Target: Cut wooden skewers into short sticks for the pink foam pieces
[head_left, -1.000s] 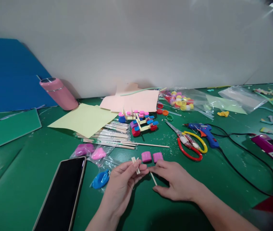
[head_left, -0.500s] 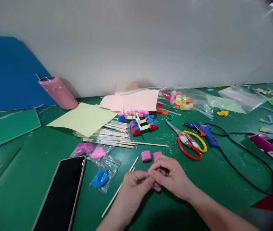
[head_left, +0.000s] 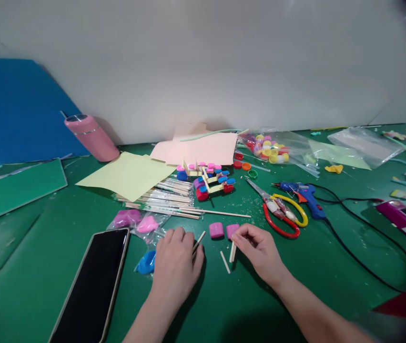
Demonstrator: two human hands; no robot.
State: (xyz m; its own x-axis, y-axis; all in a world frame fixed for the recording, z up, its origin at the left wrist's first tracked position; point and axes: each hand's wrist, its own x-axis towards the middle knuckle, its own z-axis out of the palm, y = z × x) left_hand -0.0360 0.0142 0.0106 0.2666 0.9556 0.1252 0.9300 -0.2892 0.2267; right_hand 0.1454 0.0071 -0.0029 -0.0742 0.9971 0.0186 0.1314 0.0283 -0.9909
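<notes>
My right hand [head_left: 258, 247] pinches short wooden stick pieces [head_left: 232, 252] between thumb and fingers, beside two pink clay blocks [head_left: 216, 230]. Another short stick piece [head_left: 225, 262] lies on the green table just left of them. My left hand [head_left: 177, 259] rests palm down, its fingers closed round wooden sticks [head_left: 198, 241] whose ends poke out by the thumb. Under and beside that hand is a bag with blue clay [head_left: 146, 263]. Behind the hands stand small colourful clay-and-stick models [head_left: 212, 183].
A phone [head_left: 90, 286] lies at left, near bagged sticks [head_left: 163, 202] and yellow paper [head_left: 127, 175]. Scissors [head_left: 279, 209], a blue glue gun [head_left: 305, 196] with its cable, and a purple power strip [head_left: 405, 220] lie at right. A pink bottle [head_left: 94, 138] stands at the back left.
My hands have moved apart. The left went left onto the sticks; the right now shows short pieces in its pinch. A loose short piece is visible on the table.
</notes>
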